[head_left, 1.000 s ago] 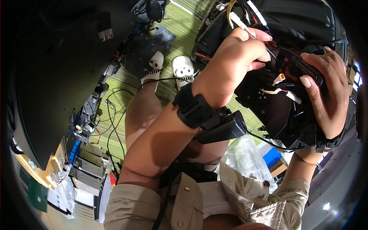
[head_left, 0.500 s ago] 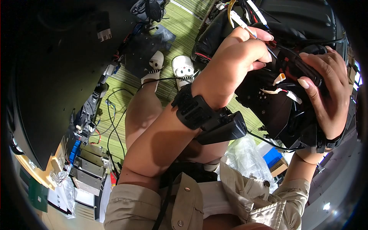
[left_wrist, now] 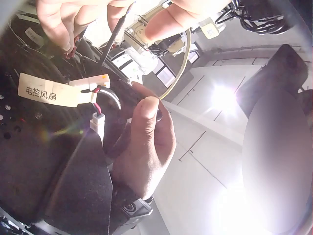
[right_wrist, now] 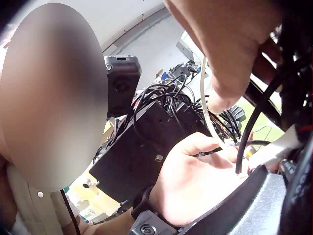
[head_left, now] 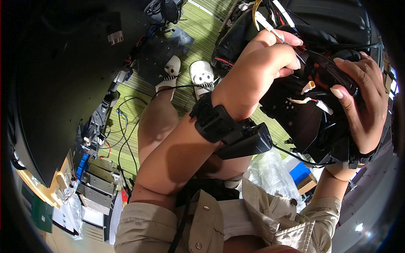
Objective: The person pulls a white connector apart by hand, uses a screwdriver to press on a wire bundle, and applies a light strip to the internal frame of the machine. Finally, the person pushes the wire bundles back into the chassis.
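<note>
My left hand (head_left: pixel 270 55) reaches in from the left, fingers curled among the wires. A thin black cable (left_wrist: pixel 111 44) runs between them, and a red connector (left_wrist: pixel 72 52) sits at one fingertip. My right hand (head_left: pixel 366 99) grips a thick black cable bundle (head_left: pixel 337 78) between thumb and fingers, opposite the left. Close below hang an orange-tipped white connector (head_left: pixel 309 87) and a second white plug (head_left: pixel 324 107). The left wrist view shows a pale label (left_wrist: pixel 46 92) with Chinese characters on this wiring. All of it lies over a black metal housing (head_left: pixel 297 130).
A black padded seat (head_left: pixel 333 21) stands behind the wiring. Along the left is a large black panel (head_left: pixel 55 92). Loose cables (head_left: pixel 126 126) lie on the green striped floor (head_left: pixel 202 25). Clear plastic wrap (head_left: pixel 270 173) is beneath the right forearm.
My right hand and the black bundle in its grip shift slightly, ending a little further right. The left hand edges minutely right, holding its pose among the wires.
</note>
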Demonstrator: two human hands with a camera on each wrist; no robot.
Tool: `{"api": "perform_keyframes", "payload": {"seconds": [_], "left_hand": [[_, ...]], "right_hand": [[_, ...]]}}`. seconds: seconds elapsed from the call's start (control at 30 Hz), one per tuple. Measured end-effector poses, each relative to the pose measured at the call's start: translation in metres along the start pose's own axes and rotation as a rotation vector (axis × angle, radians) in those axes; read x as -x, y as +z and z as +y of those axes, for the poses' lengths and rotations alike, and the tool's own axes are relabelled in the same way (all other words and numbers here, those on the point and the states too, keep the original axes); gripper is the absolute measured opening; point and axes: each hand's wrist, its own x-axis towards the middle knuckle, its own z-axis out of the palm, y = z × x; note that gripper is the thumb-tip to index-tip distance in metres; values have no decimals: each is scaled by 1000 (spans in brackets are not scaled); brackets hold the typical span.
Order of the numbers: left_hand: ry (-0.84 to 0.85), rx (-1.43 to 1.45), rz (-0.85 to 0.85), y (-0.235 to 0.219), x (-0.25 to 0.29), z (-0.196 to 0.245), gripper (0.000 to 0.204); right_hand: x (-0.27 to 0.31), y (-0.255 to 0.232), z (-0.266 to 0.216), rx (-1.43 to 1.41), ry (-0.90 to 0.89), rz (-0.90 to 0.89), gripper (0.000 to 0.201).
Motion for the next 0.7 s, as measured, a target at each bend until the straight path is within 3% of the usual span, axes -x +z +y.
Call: {"api": "perform_keyframes", "payload": {"seconds": [0.23,0.3,0.7], "left_hand": [[22,36,4,0,0,-2,12],[-49,163,48,2,0,0,13],[70,27,-8,1,0,-2,11]], "right_hand": [[0,1,1,-4,-25,-15,36],[0,1,1,-18,-4,9,36],[1,1,-1,-16,-1,15,35]]}}
